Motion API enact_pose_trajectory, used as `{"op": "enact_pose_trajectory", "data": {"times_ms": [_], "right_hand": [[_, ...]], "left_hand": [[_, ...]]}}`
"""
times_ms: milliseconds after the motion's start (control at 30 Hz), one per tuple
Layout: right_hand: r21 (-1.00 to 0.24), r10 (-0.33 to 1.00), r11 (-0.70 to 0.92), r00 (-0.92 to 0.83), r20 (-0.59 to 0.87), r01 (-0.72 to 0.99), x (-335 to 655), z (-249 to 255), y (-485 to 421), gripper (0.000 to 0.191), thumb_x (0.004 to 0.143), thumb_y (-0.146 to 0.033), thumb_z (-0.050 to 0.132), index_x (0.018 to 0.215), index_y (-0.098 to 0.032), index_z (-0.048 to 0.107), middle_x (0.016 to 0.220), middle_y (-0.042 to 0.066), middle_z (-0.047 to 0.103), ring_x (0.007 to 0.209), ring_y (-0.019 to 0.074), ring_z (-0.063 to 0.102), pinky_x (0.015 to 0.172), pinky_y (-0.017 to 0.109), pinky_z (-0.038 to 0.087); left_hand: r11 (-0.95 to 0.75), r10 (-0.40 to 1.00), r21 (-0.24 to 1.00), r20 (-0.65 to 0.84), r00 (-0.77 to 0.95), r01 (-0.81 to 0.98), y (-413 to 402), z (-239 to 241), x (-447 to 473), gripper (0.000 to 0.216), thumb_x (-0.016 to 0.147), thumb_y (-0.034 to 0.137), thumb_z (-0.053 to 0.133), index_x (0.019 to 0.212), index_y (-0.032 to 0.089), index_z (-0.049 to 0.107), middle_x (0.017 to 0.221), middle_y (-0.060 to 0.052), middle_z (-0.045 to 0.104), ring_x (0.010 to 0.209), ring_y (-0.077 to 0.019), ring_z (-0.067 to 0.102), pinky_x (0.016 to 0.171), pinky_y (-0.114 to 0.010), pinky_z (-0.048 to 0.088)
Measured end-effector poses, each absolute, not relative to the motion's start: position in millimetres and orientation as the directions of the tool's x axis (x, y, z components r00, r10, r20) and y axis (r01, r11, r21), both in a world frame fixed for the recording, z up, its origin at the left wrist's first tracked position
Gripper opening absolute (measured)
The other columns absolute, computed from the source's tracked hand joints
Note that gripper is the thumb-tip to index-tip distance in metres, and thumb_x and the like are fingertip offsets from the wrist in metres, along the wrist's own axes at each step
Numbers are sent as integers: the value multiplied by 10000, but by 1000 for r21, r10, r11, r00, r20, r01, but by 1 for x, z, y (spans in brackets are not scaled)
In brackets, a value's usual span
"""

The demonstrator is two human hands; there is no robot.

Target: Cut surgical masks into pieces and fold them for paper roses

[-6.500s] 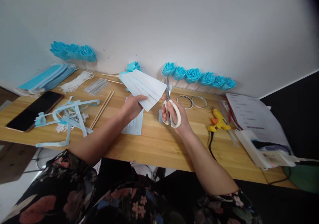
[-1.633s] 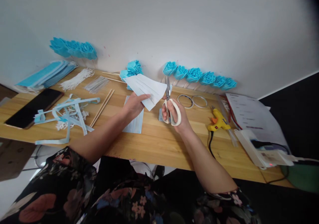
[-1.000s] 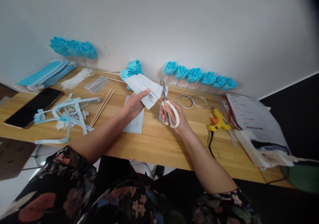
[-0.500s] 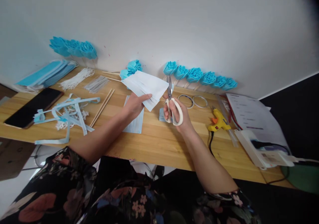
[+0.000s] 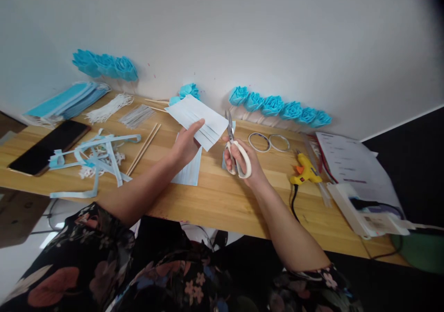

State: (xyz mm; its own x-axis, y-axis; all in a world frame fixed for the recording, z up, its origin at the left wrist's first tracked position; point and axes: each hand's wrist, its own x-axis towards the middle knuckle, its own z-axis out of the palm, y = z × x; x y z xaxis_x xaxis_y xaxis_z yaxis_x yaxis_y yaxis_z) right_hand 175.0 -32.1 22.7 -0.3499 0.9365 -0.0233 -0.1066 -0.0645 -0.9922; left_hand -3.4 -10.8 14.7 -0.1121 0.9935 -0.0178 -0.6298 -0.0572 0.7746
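Note:
My left hand (image 5: 187,143) pinches a pale blue-white pleated sheet (image 5: 204,117), which looks like face-mask fabric, with the thumb on top. My right hand (image 5: 248,159) grips white-handled scissors (image 5: 243,159). Their blades (image 5: 230,123) point upward and stand slightly apart, close to the sheet's right corner. On the table under my left hand lies another light blue pleated piece (image 5: 189,171). Small blue scraps are partly hidden behind my right hand.
Blue fabric flowers (image 5: 272,106) on sticks lean along the wall. At left are face masks (image 5: 64,100), a phone (image 5: 50,147), cut strips (image 5: 110,157) and two sticks (image 5: 144,149). Rings of tape (image 5: 259,142), a yellow glue gun (image 5: 305,168) and a power strip (image 5: 367,215) are at right.
The sheet has shifted slightly left and turned in my left hand. The scissors have moved a little left, and their blades, nearly together before, now stand apart.

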Motion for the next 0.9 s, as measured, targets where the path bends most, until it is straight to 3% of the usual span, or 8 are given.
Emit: {"op": "enact_pose_trajectory", "data": {"times_ms": [67,167,400,900], "right_hand": [[-992,931,-87,-362,-49,-91,174,22,-33,584,759,-637,753,1129,-200,640,668,-54,591,466,64,501,391,200,372],[-991,920,-106,-385,-69,-76,173,20,-33,568,752,-631,761,1099,-198,642,658,-54,593,463,64,499,391,197,374],[-993,912,-99,-406,-62,-69,171,17,-32,594,730,-649,768,1091,-197,636,644,-59,594,450,63,499,394,199,387],[-999,933,-39,-356,-46,26,168,28,-34,643,700,-642,777,1126,-185,625,650,-61,593,469,72,509,419,223,384]], "left_hand": [[-65,997,779,22,-76,-624,-12,17,-3,447,744,429,808,1063,162,642,1086,-97,731,1170,-283,644,978,-376,503],[-83,997,804,72,-41,-589,-14,19,-3,408,722,374,843,1023,168,658,1057,-84,728,1091,-263,665,940,-363,499],[-80,996,796,79,-28,-599,-13,16,-5,372,725,350,844,991,172,655,1001,-59,714,976,-210,662,906,-338,486],[-27,987,791,-75,-140,-611,-12,20,-7,392,683,229,826,1030,139,665,1127,-110,732,1145,-290,661,964,-384,545]]}}
